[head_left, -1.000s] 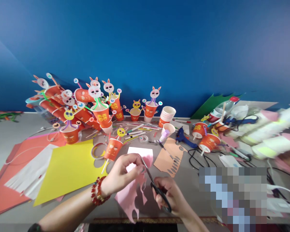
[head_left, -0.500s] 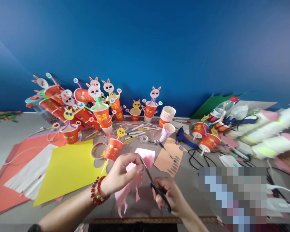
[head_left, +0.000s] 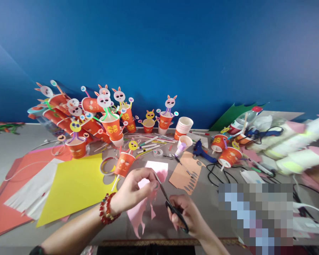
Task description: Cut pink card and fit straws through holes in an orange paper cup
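Observation:
My left hand (head_left: 139, 187) pinches a sheet of pink paper (head_left: 139, 216) whose lower edge hangs in ragged, cut strips. Its upper part, paler, shows beyond my fingers. In my right hand (head_left: 184, 212) is a pair of black-handled scissors (head_left: 163, 191), with the blades pointing up and left to the fingertips of my left hand. Whether the blades are parted is hard to make out. Just beyond my left hand, an orange paper cup (head_left: 124, 164) with a yellow animal face leans on a straw. Right of the blades lies a peach paper sheet (head_left: 184, 175) with cut-out slots.
Yellow paper (head_left: 71, 187) and red sheets (head_left: 5, 198) lie at left. Decorated cups (head_left: 111, 127) crowd the back left. Pens (head_left: 149, 147), a glue stick (head_left: 180, 150) and a blue glue gun (head_left: 202, 152) lie ahead, its black cable (head_left: 215, 177) looping rightward. White paper rolls (head_left: 292, 141) stack at right.
The pink paper has shifted slightly: its hanging strips swing a little to the right and its upper edge moves a little left. Both hands and the scissors stay almost in place.

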`<action>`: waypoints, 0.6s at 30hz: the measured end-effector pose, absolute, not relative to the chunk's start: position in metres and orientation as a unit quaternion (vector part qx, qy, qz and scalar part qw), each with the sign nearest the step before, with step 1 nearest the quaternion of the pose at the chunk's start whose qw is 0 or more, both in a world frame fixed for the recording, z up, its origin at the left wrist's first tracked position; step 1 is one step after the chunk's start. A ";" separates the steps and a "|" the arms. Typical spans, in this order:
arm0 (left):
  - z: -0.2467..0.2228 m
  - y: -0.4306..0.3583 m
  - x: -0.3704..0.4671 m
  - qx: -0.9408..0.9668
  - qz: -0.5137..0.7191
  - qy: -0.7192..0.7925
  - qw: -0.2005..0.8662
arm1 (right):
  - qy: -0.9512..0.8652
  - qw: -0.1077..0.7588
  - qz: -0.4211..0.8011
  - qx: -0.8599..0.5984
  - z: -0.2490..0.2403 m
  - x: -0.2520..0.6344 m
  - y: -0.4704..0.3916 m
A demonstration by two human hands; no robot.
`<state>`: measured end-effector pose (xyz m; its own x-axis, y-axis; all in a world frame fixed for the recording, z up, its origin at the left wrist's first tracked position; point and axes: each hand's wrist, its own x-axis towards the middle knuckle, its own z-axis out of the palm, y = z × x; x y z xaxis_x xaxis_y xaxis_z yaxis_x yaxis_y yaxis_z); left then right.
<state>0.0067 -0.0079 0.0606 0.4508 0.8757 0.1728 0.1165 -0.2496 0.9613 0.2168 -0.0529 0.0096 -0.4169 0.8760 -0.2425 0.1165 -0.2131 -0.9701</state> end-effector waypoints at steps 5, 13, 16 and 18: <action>0.062 -0.007 0.005 0.692 0.380 0.361 0.496 | -0.551 0.298 0.628 -0.461 0.008 0.217 -0.052; 0.042 -0.007 0.007 0.573 0.405 0.324 0.635 | -0.575 0.318 0.629 -0.416 0.002 0.227 -0.057; 0.030 -0.010 0.008 0.504 0.432 0.343 0.665 | -0.594 0.325 0.611 -0.410 -0.003 0.233 -0.058; 0.022 -0.011 0.010 0.480 0.430 0.364 0.672 | -0.611 0.315 0.581 -0.436 -0.008 0.235 -0.057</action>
<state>0.0102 -0.0110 0.0217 0.3650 0.9279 -0.0766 -0.2283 0.1689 0.9588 0.2349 -0.0565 -0.0078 -0.4217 0.8987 -0.1209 0.1653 -0.0550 -0.9847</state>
